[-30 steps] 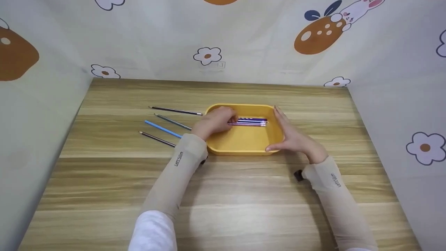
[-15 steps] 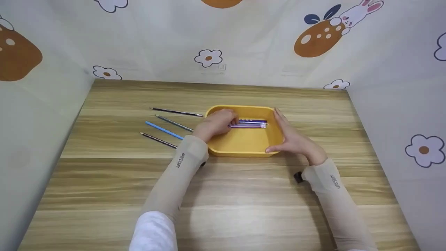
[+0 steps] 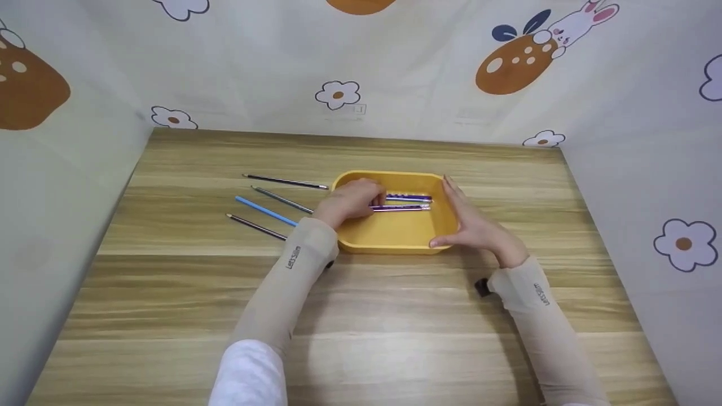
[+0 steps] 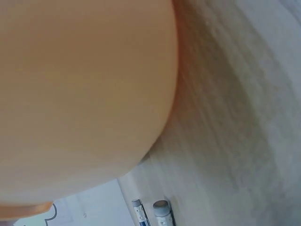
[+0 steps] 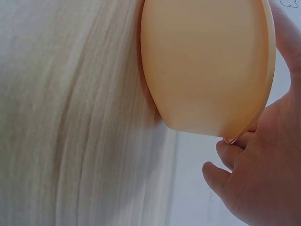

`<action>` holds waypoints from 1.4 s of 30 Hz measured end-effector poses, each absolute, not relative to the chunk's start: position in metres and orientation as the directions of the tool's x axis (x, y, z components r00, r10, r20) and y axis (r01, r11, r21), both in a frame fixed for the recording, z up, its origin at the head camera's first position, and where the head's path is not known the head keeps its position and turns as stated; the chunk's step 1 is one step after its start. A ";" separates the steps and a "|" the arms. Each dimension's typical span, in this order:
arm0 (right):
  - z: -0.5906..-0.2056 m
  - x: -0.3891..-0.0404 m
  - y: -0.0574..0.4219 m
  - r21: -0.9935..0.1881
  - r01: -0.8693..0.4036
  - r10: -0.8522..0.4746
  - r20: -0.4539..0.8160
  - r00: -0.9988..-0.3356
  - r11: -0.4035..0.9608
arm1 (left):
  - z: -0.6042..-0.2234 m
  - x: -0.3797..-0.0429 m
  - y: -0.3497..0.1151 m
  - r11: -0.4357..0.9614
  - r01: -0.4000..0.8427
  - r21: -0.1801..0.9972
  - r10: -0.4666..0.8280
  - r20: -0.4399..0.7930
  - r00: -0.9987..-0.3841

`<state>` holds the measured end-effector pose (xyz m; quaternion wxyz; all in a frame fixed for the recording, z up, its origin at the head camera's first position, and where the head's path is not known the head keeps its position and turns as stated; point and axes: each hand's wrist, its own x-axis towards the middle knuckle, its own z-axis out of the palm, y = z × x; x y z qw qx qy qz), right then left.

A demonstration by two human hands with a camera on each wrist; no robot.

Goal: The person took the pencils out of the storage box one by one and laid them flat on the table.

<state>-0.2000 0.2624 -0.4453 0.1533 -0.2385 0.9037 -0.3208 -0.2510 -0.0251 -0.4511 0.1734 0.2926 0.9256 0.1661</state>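
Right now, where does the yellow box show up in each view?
Head: the yellow box sits near the middle, slightly right.
Left wrist: it fills most of the left half, cut off by the edge.
Right wrist: upper part, right of centre, cut off at the top.
Shared landmark: the wooden table.

Pale hangings (image 3: 254, 56) closed in the wood-grained tabletop (image 3: 141, 316) at the back and both sides, and I could see outlined flowers (image 3: 683, 244), spotted orange shapes (image 3: 510, 73) and a white rabbit (image 3: 576, 28) printed there.

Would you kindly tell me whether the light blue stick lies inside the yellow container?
No, the light blue stick lies on the table, outside the container.
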 end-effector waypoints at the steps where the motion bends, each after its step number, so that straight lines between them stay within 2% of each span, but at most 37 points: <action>1: -0.445 -0.200 0.262 -0.654 -0.330 -0.528 -0.127 -0.840 0.681 | -0.451 -0.251 -0.025 0.776 0.487 0.401 0.598 -0.223 -0.770; 7: -0.443 -0.199 0.262 -0.654 -0.324 -0.524 -0.130 -0.842 0.683 | -0.450 -0.248 -0.024 0.777 0.534 0.332 0.609 -0.184 -0.772; 11: -0.443 -0.199 0.261 -0.655 -0.321 -0.524 -0.136 -0.841 0.684 | -0.450 -0.248 -0.024 0.765 0.549 0.337 0.619 -0.147 -0.771; 23: -0.446 -0.199 0.261 -0.660 -0.339 -0.533 -0.111 -0.838 0.671 | -0.445 -0.249 -0.027 0.707 0.492 0.507 0.628 -0.130 -0.767; 33: -0.446 -0.202 0.261 -0.677 -0.340 -0.540 -0.100 -0.836 0.652 | -0.435 -0.246 -0.032 0.606 0.352 0.713 0.592 -0.109 -0.798; 42: -0.445 -0.199 0.261 -0.667 -0.327 -0.526 -0.114 -0.843 0.669 | -0.426 -0.243 -0.036 0.525 0.294 0.799 0.589 -0.091 -0.803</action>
